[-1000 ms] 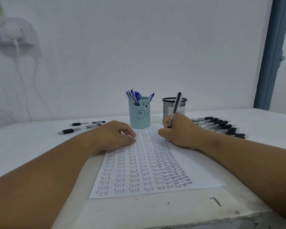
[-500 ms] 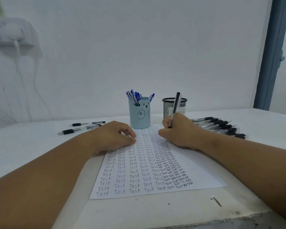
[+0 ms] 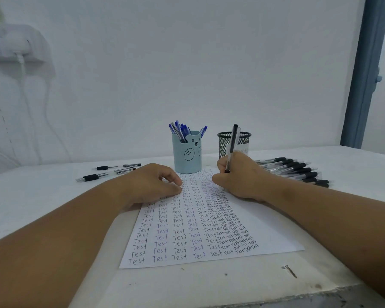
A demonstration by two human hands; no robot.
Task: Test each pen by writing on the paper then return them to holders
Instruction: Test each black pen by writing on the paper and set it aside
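My right hand (image 3: 238,176) grips a clear black-capped pen (image 3: 231,147) upright, its tip on the white sheet of paper (image 3: 265,227) filled with columns of "Test". My left hand (image 3: 151,185), fingers loosely curled, rests on the sheet's left edge. Behind stand a pale blue bear-faced holder (image 3: 187,156) of blue pens and a black mesh holder (image 3: 242,141).

Paper (image 3: 209,223) lying centre on counter (image 3: 31,196). Bear holder (image 3: 187,154) sitting at its 12 o'clock, pens inside; mesh holder (image 3: 233,141) at 1 o'clock. Loose pens (image 3: 293,170) lying at 2 o'clock; more pens (image 3: 107,172) at 10 o'clock.
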